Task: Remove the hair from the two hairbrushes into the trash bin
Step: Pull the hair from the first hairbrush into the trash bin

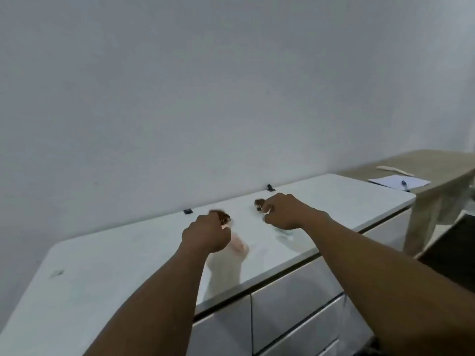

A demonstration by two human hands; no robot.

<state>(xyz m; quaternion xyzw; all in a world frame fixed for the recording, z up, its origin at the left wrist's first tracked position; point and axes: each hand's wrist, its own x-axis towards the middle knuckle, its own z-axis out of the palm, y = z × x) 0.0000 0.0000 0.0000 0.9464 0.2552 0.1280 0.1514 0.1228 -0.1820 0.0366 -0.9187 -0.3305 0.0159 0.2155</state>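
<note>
Both hands are over a white cabinet top [115,258]. My left hand [205,233] is closed around a pink hairbrush [239,245]. Its head, holding brown hair [224,218], sticks out past my fingers, and the pink handle points toward me. My right hand [282,211] is closed on a second hairbrush with a pale greenish handle [284,232] showing under the wrist. A clump of brown hair [259,203] shows at its fingertips. Both brushes are blurred. No trash bin is in view.
Two small black clips [188,211] [270,187] sit at the cabinet's back edge against the wall. White drawers [295,304] are below the top. A light wooden table [437,170] at the right holds paper [398,181] and a pen [405,185].
</note>
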